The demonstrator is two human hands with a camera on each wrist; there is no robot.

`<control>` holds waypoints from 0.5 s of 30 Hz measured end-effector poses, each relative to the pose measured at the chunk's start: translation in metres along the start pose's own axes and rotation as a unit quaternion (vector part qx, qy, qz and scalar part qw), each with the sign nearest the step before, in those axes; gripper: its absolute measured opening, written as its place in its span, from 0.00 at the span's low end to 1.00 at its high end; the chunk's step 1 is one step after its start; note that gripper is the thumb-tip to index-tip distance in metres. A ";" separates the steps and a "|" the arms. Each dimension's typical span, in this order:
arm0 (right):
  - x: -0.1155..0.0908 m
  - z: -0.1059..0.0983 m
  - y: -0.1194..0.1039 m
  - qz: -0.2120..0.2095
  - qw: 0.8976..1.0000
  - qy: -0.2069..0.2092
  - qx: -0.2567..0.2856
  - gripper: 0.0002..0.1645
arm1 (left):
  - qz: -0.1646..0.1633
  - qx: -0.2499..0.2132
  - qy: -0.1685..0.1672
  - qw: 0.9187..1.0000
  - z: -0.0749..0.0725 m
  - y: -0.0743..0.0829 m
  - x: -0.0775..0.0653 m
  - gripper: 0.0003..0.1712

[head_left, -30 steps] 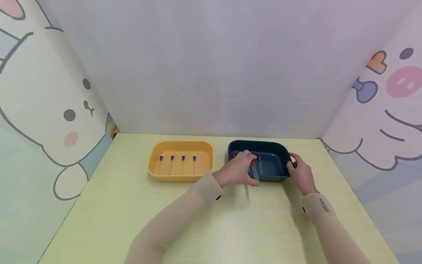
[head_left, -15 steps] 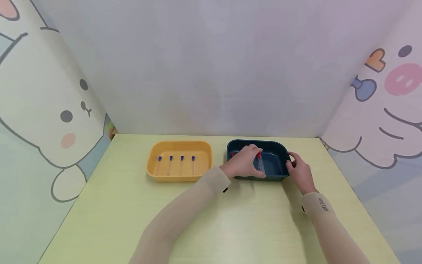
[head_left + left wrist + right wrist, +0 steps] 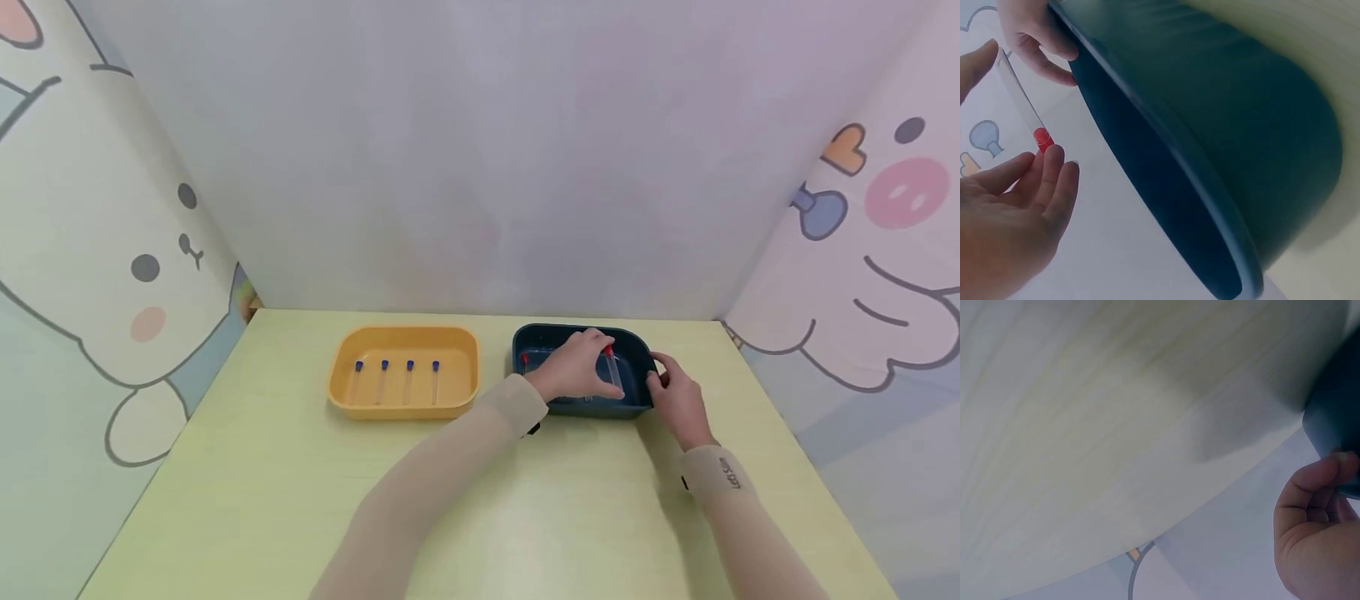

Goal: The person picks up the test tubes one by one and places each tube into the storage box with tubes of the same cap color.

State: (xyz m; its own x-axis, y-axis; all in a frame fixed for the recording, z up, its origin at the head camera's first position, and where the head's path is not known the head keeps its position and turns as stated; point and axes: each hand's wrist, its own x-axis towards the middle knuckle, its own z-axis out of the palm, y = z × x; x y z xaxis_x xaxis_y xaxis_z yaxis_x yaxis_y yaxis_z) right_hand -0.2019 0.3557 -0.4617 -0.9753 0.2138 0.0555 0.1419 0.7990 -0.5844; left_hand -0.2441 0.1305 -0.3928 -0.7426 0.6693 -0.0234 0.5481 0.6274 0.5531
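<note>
A clear test tube (image 3: 614, 369) with a red cap (image 3: 1042, 136) is held by its two ends between the thumb and fingertips of my left hand (image 3: 573, 367). That hand is over the dark blue tray (image 3: 577, 410), above its right part. At the tray's right end, my right hand (image 3: 681, 404) grips the rim with thumb and fingers; the right wrist view shows the thumb (image 3: 1347, 464) against the wall. Inside the tray, another red cap (image 3: 525, 358) shows at the left, and my left hand hides much of the interior.
To the left stands a yellow tray (image 3: 405, 412) with several blue-capped test tubes (image 3: 408, 385) lying side by side. Both trays are on a pale wooden table (image 3: 585, 508). A plain light curtain (image 3: 480, 167) hangs behind, with cartoon-printed sheets (image 3: 97, 250) at the sides.
My left hand has moved right across the blue tray, carrying the red-capped test tube from near its front edge to over its right part. My right hand keeps its grip on the rim.
</note>
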 end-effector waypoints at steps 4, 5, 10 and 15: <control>0.000 0.000 -0.001 0.007 1.000 -0.003 0.000 0.29 | -0.007 0.001 -0.002 1.000 0.007 0.002 0.008 0.50; 0.000 0.000 -0.002 0.007 1.000 -0.002 0.000 0.29 | -0.007 0.000 -0.003 1.000 0.010 0.001 0.009 0.50; -0.001 0.001 -0.002 0.005 1.000 0.001 0.001 0.28 | -0.008 0.000 -0.009 1.000 0.019 -0.001 0.015 0.50; -0.001 0.000 -0.001 0.001 1.000 0.006 0.007 0.28 | -0.016 0.006 -0.006 1.000 0.025 -0.002 0.021 0.49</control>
State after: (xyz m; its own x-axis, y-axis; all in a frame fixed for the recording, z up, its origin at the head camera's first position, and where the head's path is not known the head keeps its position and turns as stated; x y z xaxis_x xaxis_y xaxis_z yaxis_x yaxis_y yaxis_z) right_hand -0.2008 0.3545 -0.4614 -0.9728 0.2227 0.0631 0.1425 0.7908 -0.5952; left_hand -0.2504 0.1535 -0.4154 -0.7554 0.6533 -0.0506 0.5285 0.6532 0.5422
